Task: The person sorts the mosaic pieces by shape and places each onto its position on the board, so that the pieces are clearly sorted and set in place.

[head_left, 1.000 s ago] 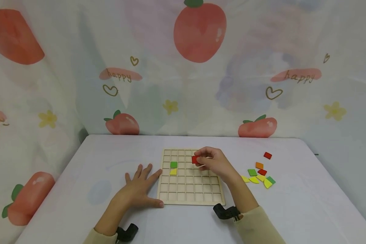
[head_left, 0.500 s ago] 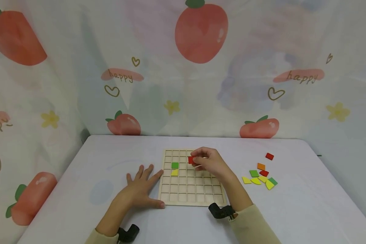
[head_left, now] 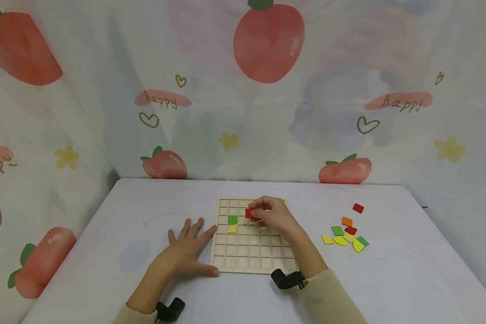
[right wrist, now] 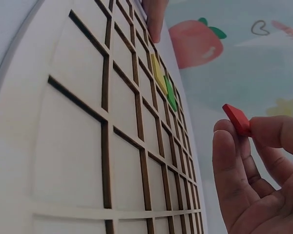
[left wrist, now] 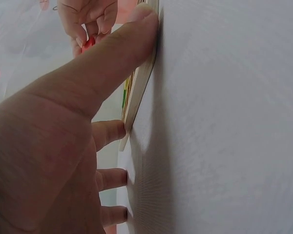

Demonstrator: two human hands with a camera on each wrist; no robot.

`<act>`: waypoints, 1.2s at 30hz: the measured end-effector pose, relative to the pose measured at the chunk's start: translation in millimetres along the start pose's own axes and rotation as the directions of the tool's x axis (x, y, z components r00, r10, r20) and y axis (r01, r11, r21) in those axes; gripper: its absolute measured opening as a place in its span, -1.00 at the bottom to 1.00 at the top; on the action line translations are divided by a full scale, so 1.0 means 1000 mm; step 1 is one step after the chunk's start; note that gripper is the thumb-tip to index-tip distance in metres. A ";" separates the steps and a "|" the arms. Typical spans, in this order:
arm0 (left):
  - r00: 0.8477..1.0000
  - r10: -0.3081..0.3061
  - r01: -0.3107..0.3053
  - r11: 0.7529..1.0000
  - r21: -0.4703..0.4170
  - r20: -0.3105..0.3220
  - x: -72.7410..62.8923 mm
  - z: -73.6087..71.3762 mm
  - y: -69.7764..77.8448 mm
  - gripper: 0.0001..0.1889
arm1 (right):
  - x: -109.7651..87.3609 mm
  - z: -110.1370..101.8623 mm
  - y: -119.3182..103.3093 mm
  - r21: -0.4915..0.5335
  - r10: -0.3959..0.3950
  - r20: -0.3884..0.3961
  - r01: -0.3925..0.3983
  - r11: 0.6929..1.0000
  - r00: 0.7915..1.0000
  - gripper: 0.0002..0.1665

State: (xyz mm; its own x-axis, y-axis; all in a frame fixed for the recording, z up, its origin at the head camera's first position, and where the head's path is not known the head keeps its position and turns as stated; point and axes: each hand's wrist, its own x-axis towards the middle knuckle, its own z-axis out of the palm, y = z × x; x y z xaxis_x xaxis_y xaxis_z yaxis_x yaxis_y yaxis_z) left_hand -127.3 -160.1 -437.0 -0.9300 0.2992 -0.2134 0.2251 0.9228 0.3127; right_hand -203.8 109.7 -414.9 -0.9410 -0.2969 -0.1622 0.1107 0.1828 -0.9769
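My right hand (head_left: 272,218) pinches a small red tile (right wrist: 237,120) between thumb and fingers, above the upper middle of a wooden grid board (head_left: 254,261). In the right wrist view the tile is tilted and held off the board. On the board, a green square tile (head_left: 232,219) sits in one cell, with a yellow tile (head_left: 231,229) with a cut corner in the cell below it. My left hand (head_left: 188,252) lies spread at the board's left side, thumb at the lower left corner and a fingertip at the left edge.
Right of the board lie several loose tiles: a red one (head_left: 358,208) at the back, an orange one (head_left: 347,221), a green one (head_left: 337,231), and yellow pieces such as a yellow tile (head_left: 327,239). A patterned cloth (head_left: 243,112) hangs behind the white table (head_left: 405,279).
My right hand has moved left over the board, carrying the red tile nearer to the green tile's column. My left hand has stayed at the board's edge.
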 end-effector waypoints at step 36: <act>0.999 -0.015 0.013 0.999 0.033 0.034 -0.003 -0.002 0.004 0.21 | 0.010 0.028 0.008 -0.265 0.011 -0.094 -0.036 0.964 0.996 -0.85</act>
State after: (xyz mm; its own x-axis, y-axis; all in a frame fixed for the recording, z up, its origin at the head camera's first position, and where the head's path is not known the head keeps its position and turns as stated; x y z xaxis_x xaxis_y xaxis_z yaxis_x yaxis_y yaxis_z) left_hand -123.7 -157.8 -433.1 -0.9229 0.2937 -0.2491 0.2219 0.9342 0.2795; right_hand -203.1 81.9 -427.9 -0.9657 -0.2054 -0.1590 0.0554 0.4353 -0.8986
